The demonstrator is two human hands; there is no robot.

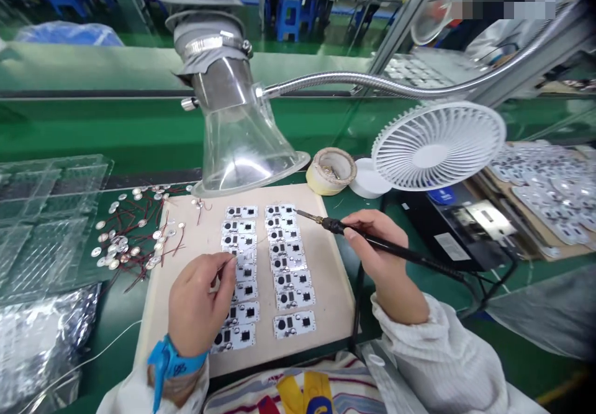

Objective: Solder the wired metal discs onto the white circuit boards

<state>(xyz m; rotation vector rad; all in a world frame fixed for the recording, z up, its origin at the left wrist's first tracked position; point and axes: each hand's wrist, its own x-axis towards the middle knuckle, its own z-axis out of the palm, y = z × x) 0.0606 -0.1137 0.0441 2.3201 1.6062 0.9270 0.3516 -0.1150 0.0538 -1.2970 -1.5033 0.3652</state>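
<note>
A green bench (116, 333) carries a beige board (333, 277) topped with two rows of white circuit boards (288, 262), with clear plastic trays (46, 228) on its left, and a tape roll (330, 171) and black box (459, 231) on its right.

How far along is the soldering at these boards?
Done: white boards sit laid out in two columns, but I can't tell how many are finished. In hand: the right hand holds a soldering iron above them, and the left hand pinches at the left column. Left: a pile of wired discs lies loose beside the mat.
</note>
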